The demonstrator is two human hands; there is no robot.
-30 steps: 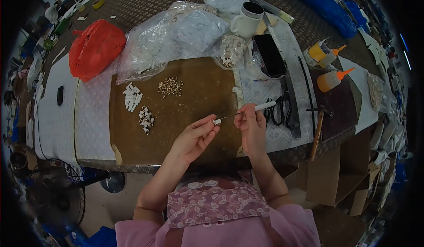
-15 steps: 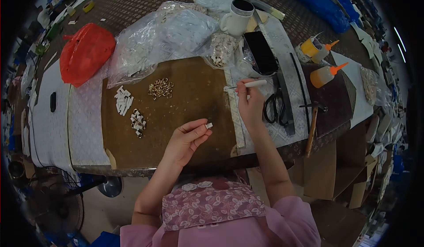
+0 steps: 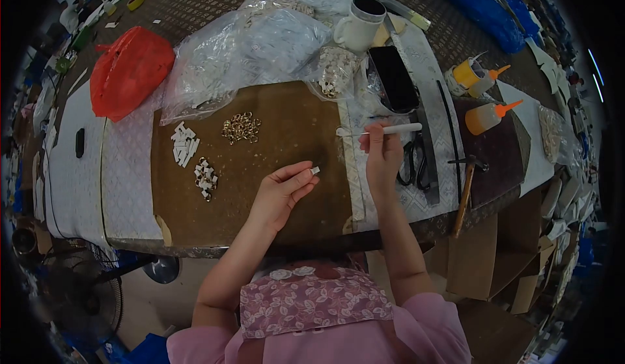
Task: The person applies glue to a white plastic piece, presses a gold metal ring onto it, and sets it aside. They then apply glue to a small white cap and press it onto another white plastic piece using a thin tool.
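Note:
Over the brown work mat (image 3: 286, 117), my left hand (image 3: 281, 193) pinches a small white piece (image 3: 316, 170) between thumb and fingertips. My right hand (image 3: 383, 159) grips a thin tool with a white handle (image 3: 403, 128), held almost level. Its slender shaft points left to a small whitish blob at the mat's right edge. On the left of the mat lie a heap of gold-coloured metal clasps (image 3: 241, 128), a stack of white strips (image 3: 185, 145) and a cluster of clasps with white pieces on them (image 3: 206, 178).
Clear plastic bags (image 3: 260, 45), a red bag (image 3: 130, 71) and a white mug (image 3: 359, 29) stand behind the mat. To the right are a phone (image 3: 394, 78), black-handled scissors (image 3: 420, 162), a hammer (image 3: 465, 195) and orange-tipped glue bottles (image 3: 483, 118).
The view has shifted slightly. My left hand with the white piece has risen a little toward the mat's far side. The tool in my right hand lies flatter, its handle farther right.

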